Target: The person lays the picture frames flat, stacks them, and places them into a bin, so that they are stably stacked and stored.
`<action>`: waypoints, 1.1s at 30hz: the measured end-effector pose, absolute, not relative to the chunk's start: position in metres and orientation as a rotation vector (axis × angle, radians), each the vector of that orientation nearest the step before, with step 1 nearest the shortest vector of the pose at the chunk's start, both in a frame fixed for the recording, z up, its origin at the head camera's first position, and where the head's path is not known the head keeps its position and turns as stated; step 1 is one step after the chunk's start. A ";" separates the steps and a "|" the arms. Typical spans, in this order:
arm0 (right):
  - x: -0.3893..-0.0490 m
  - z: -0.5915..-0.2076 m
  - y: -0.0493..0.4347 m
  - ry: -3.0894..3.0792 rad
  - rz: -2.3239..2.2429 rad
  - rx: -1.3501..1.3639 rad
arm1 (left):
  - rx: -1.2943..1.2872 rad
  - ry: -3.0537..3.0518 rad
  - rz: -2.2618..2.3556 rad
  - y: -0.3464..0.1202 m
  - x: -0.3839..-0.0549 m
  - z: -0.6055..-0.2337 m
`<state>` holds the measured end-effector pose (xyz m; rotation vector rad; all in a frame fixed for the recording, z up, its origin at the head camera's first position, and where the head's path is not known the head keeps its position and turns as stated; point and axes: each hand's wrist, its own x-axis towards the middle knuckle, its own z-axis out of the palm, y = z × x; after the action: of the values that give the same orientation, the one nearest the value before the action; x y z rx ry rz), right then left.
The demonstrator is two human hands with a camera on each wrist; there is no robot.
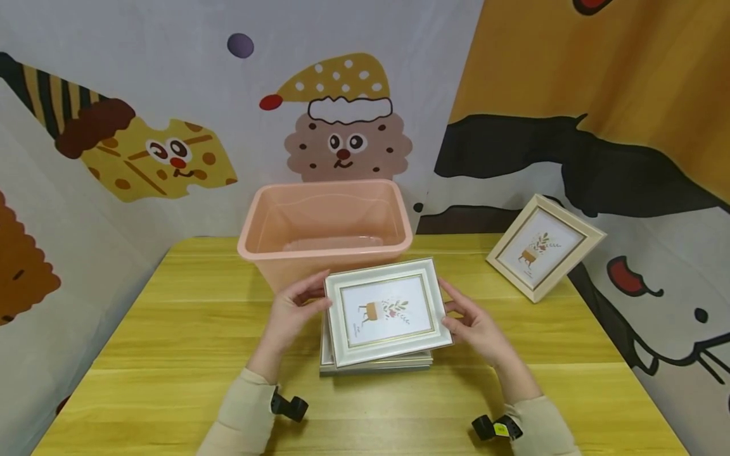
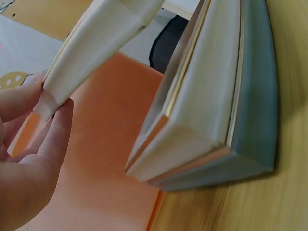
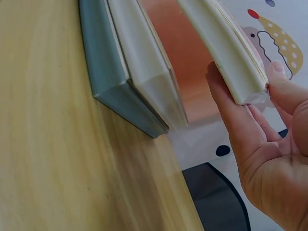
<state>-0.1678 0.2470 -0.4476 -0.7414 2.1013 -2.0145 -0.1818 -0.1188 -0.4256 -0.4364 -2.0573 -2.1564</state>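
White picture frame (image 1: 388,313) is held by both hands just above a short stack of frames, tilted slightly out of line with it; the wrist views show a gap between the two. Left hand (image 1: 293,316): thumb and fingers (image 2: 60,127) close together, pinching the left edge. Right hand (image 1: 473,326): same grip on the right edge, fingers (image 3: 226,101) against the back, thumb toward the front. Stack, from the top: a white lower frame (image 2: 204,96) with a gold line, then a blue-grey frame (image 2: 257,96) flat on the wood-grain counter (image 1: 194,329). The held print shows a potted plant turned sideways, pot to the left. Writing: tiny marks beside the pot look like lettering, too small to read. Cream frame (image 1: 544,250), at the back right of the counter, carries a similar plant print, its small marks likewise illegible. A yellow label (image 1: 500,430) sits on the black right-wrist device (image 1: 485,427); its text cannot be made out. Pink bin (image 1: 327,254) stands just behind the held frame, before a cartoon-printed cloth (image 1: 171,38). No brand name legible.
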 end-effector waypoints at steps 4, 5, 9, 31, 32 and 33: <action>-0.167 -0.451 0.244 2.079 -2.028 -0.710 | -0.444 -2.099 -2.174 -0.123 -0.183 -0.427; -0.167 -0.452 0.243 2.081 -2.028 -0.696 | -0.441 -2.108 -2.166 -0.125 -0.183 -0.429; -0.166 -0.452 0.240 2.107 -2.010 -0.606 | -0.424 -2.124 -2.150 -0.128 -0.187 -0.433; -0.169 -0.464 0.227 2.228 -1.915 -0.547 | -0.315 -2.215 -2.156 -0.135 -0.198 -0.449; -0.170 -0.465 0.226 2.233 -1.909 -0.538 | -0.316 -2.220 -2.155 -0.135 -0.198 -0.450; -0.170 -0.465 0.226 2.240 -1.902 -0.535 | -0.316 -2.225 -2.156 -0.135 -0.198 -0.450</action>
<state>-0.1700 0.2260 -0.4649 -0.5352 2.2397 -1.9020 -0.1983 -0.1353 -0.4502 -0.3164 -2.2251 -2.1563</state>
